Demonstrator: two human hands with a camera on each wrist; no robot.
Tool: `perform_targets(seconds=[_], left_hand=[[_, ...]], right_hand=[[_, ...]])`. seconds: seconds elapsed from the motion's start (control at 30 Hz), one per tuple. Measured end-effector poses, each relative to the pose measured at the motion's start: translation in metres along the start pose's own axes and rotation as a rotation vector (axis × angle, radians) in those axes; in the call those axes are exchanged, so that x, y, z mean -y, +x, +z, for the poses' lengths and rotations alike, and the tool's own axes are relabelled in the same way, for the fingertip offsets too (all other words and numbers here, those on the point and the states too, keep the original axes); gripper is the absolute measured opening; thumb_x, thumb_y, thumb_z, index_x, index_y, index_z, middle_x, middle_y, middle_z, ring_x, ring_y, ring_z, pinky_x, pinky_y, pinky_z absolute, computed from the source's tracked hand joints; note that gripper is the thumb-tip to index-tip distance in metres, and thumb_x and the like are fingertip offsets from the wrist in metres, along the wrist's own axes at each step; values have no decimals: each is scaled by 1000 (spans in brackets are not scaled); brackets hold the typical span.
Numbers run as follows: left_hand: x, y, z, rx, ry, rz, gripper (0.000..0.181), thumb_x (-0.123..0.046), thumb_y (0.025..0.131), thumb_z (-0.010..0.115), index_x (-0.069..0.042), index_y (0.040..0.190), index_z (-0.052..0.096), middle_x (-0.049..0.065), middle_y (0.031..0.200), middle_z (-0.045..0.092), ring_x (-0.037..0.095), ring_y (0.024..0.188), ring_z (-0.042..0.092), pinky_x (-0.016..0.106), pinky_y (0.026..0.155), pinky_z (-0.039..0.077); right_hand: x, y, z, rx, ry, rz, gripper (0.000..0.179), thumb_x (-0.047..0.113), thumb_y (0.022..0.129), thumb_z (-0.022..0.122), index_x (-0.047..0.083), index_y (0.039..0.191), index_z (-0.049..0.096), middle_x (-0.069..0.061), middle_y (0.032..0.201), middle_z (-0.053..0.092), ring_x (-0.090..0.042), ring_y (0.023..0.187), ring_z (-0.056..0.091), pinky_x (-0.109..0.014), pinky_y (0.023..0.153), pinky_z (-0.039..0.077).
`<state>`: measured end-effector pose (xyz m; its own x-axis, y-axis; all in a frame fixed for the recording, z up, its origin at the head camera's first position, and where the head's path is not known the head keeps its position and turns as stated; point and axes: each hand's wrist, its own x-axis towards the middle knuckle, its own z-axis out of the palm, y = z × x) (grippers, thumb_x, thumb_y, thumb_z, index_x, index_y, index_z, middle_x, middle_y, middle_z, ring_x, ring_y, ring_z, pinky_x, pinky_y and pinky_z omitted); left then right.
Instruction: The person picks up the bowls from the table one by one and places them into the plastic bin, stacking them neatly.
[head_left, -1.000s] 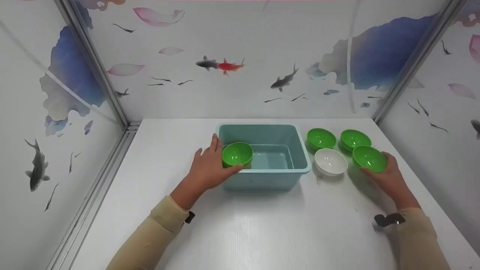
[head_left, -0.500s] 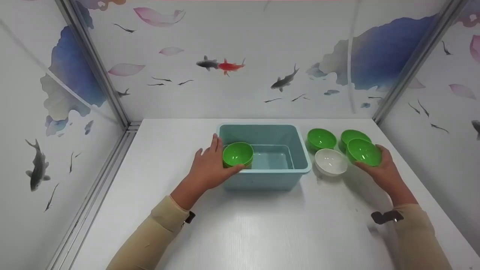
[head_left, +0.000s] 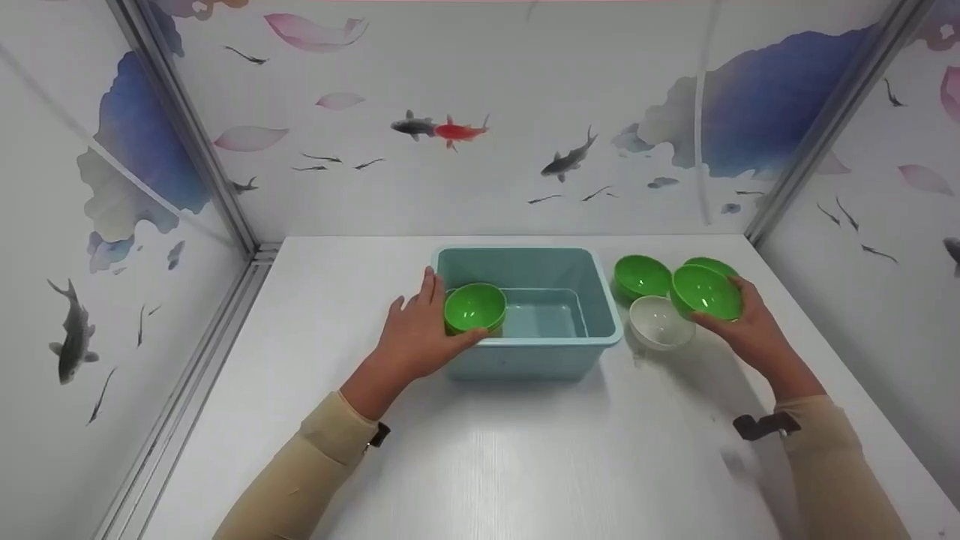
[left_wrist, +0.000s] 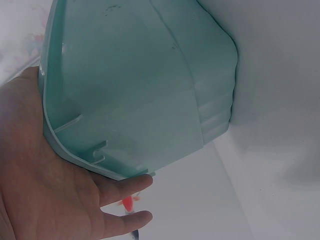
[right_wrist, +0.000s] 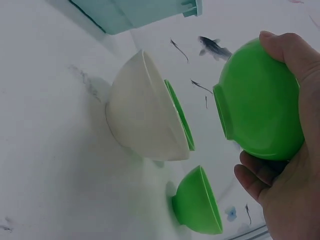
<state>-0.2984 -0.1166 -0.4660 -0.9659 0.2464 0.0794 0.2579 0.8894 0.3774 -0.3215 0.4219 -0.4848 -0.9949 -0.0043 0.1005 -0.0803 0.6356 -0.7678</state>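
Above the white table (head_left: pixel 525 465), a green bowl (head_left: pixel 706 292) sits between the thumb and curved fingers of the right hand (head_left: pixel 754 337), near the white bowl (head_left: pixel 661 324). The left hand (head_left: pixel 416 337) rests on the pale teal bin's (head_left: pixel 532 360) left front corner, fingers straight and apart.

White tabletop (head_left: pixel 480 465), pale back wall (head_left: pixel 465 206) printed with a red fish (head_left: pixel 459 133), dark fish (head_left: pixel 568 159), pink petals (head_left: pixel 251 138), blue blotches (head_left: pixel 780 105), grey metal corner posts (head_left: pixel 184 127)

Left hand (head_left: pixel 412 341): fingers extended, thumb apart. Right hand (head_left: pixel 756 336): fingers curled, thumb opposed. Forearms (head_left: pixel 300 469) angled inward.
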Motion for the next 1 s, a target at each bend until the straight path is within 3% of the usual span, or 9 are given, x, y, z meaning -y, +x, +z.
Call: perform_targets(seconds=[0.53,0.77,1.0], left_hand=[[0,-2,-2,-8,-20,4,130,-89,93,55,3,175,13,21,184,9,45,157,43,65,131,19],[0,0,-1,1,-11,-2,131,-90,93,55,2,175,11,20,184,8,44,157,43,64,131,19],[0,0,0,1,-7,-4,130,-88,94,55,2,175,11,21,184,8,44,158,42,64,132,19]], right_hand=[[27,1,1,29,9,-82,111,35,100,84,-3,174,11,-37,168,30,-56,150,36,-72,116,35],[43,2,5,11,-3,-119,106,34,99,86,-1,173,18,-32,166,38,-49,146,42,-53,109,41],[57,6,11,11,-28,-174,109,29,95,89,-4,172,20,-37,165,33,-53,147,39,-72,115,37]])
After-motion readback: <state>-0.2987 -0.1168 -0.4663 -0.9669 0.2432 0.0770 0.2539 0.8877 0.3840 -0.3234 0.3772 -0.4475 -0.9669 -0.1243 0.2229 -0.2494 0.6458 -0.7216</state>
